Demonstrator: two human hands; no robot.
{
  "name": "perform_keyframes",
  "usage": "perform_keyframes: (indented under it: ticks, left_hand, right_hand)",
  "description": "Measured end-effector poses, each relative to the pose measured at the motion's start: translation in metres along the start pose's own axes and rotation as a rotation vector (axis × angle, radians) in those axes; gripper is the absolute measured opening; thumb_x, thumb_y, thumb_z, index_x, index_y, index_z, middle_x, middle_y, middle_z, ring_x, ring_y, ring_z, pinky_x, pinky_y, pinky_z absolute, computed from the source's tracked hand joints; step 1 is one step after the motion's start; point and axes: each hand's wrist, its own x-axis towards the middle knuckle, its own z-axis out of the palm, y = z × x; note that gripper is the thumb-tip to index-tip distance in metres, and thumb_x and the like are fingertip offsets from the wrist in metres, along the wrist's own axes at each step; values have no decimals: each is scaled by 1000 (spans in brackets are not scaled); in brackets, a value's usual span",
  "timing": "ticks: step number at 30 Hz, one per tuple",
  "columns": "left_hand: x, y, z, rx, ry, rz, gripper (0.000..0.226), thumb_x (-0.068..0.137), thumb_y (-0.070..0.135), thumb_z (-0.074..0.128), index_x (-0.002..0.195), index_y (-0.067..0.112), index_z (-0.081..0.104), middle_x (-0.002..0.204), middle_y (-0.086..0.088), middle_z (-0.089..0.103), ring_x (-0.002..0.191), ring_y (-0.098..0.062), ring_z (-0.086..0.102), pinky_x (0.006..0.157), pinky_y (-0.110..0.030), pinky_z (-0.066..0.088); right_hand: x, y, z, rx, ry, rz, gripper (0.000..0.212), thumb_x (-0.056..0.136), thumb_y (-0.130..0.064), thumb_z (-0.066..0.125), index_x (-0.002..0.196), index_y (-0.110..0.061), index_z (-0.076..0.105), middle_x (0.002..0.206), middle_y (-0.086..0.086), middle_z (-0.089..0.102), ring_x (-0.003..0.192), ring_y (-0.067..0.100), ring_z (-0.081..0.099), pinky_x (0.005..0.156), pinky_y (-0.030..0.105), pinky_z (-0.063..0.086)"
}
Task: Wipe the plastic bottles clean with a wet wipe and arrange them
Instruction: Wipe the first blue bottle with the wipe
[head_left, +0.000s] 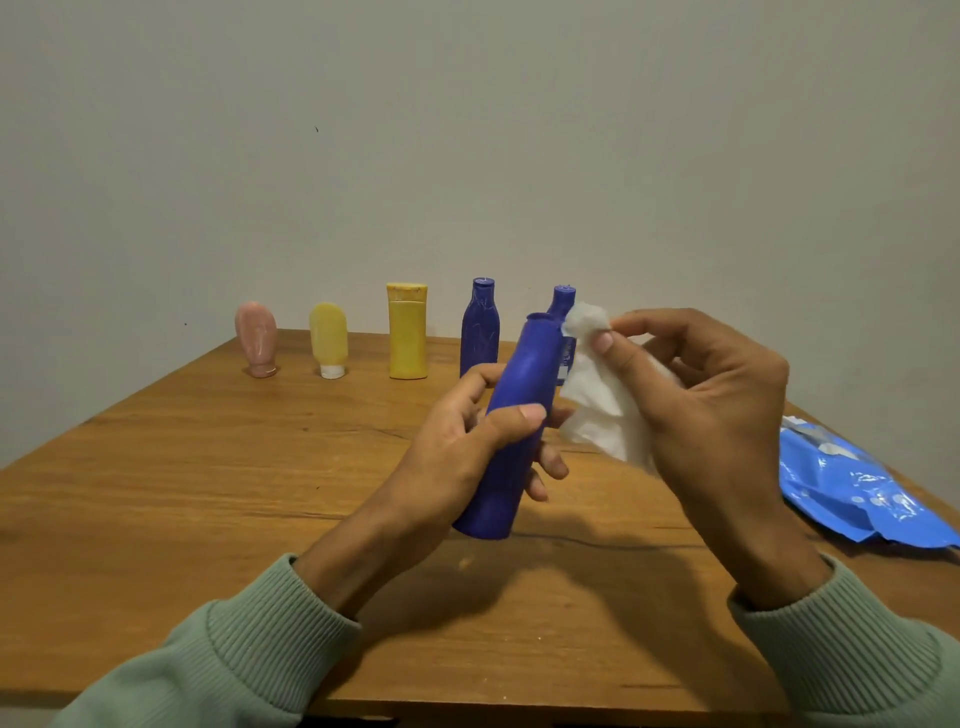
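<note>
1. I count six plastic bottles in all.
2. Three are blue: a standing blue bottle (480, 327) in the upper middle, a half-hidden blue bottle (562, 300) just right of it, and a held blue bottle (511, 415) at centre.
3. Two are yellow: a yellow bottle (408, 338) and a pale yellow tube (328, 332), left of the blue ones.
4. One pink tube (255, 332), furthest left.
5. One white wipe (597, 410), centre right.
6. One blue wipes pack (857, 493), right edge.
7. Two hands: left hand (457, 454), right hand (717, 405).
8. One wooden table (208, 493).
</note>
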Motion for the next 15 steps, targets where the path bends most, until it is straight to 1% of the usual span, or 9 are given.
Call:
perform_keyframes:
  ticks: [2, 3, 5, 7, 9, 11, 13, 15]
  left_hand:
    - [0, 3, 2, -52, -11, -14, 41, 89, 25, 54, 126, 9, 51, 104, -8, 71, 72, -26, 67, 63, -35, 56]
    - [0, 4, 2, -63, -12, -18, 39, 91, 27, 52, 125, 7, 52, 104, -9, 71, 71, -25, 67, 63, -34, 56]
    - [-1, 5, 2, -93, -11, -28, 36, 96, 29, 52, 122, 3, 55, 99, -13, 69, 71, -25, 66, 64, -33, 56]
    - [-2, 5, 2, -100, -12, -53, 35, 97, 31, 51, 117, 3, 58, 94, -14, 68, 72, -27, 65, 65, -33, 56]
    - [-3, 5, 2, -81, -11, -89, 34, 95, 35, 51, 110, 7, 62, 90, -13, 69, 73, -26, 65, 64, -31, 56]
    - [-3, 3, 1, -38, -46, -102, 25, 94, 36, 54, 102, 16, 66, 87, -10, 69, 73, -23, 65, 63, -29, 55]
    - [-4, 0, 1, -46, -91, -102, 21, 90, 31, 51, 97, 23, 69, 86, -3, 69, 74, -16, 64, 65, -26, 55]
    - [-5, 1, 0, -107, -115, -106, 22, 90, 27, 49, 98, 21, 68, 88, 0, 69, 76, -11, 64, 66, -24, 54]
  right_hand:
    - [3, 1, -3, 0, 43, 20, 13, 83, -20, 72, 93, -12, 70, 74, 2, 67, 67, 12, 66, 52, 21, 50]
    - [4, 0, -4, -6, 56, 23, 14, 83, -21, 72, 94, -12, 70, 73, 2, 66, 65, 10, 65, 51, 19, 49]
    - [5, -1, -5, -2, 70, 22, 13, 83, -21, 72, 93, -12, 69, 71, 1, 65, 64, 9, 64, 50, 18, 48]
    - [3, -4, -3, 11, 40, 8, 10, 83, -18, 71, 92, -14, 69, 75, 1, 67, 67, 11, 65, 52, 20, 51]
    - [-1, -5, 0, 24, -25, -4, 8, 82, -16, 71, 90, -17, 69, 78, 1, 68, 71, 16, 66, 54, 22, 52]
    - [-4, -5, 4, 9, -92, -24, 9, 82, -16, 72, 91, -18, 70, 81, -1, 69, 73, 17, 66, 57, 24, 54]
    - [-6, -4, 7, -23, -133, -45, 12, 82, -17, 71, 94, -16, 69, 86, -2, 69, 77, 16, 66, 60, 22, 54]
    - [-5, -3, 6, 2, -125, -20, 12, 82, -17, 72, 93, -15, 69, 84, 0, 69, 75, 18, 66, 59, 25, 55]
